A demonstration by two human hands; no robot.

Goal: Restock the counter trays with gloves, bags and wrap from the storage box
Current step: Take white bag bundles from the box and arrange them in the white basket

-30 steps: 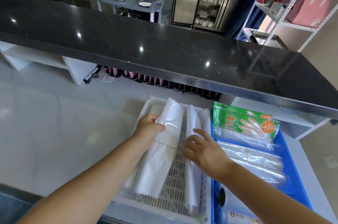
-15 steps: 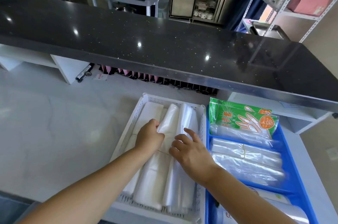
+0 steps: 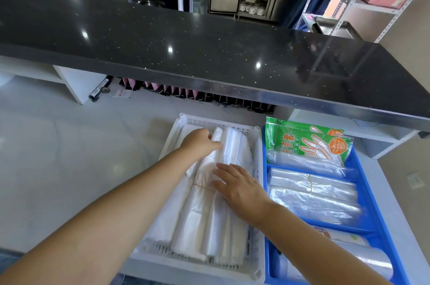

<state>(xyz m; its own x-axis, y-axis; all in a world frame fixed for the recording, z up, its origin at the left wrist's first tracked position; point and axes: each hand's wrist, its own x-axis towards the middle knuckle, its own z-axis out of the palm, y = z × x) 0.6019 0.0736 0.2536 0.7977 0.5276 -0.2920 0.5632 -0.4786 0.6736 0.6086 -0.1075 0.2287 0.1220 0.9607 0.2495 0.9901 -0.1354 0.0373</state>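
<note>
Lowered from its raised tilt of a second ago, the banded bag bundle (image 3: 197, 215) is now lying flat and lengthwise in the white perforated tray (image 3: 257, 168). It is being packed side by side with other rolled clear bags (image 3: 232, 152), which are filling the tray almost wall to wall. The left hand (image 3: 200, 142) is being held at the bundle's far end, fingers curled against the plastic; whether it is being gripped or only nudged cannot be told. The right hand (image 3: 237, 184) is being laid flat over the bundles at mid-length, fingers straight, nothing being grasped. Just beside, on the right, the blue divided tray (image 3: 268, 261) is being used in three compartments. Green glove packets (image 3: 309, 142) are leaning in the far one. Flat clear bags (image 3: 311, 194) are lying banded in the middle one, and wrap rolls (image 3: 367, 259) are lying in the near one. Both trays are sitting below the black countertop (image 3: 209, 47).
</note>
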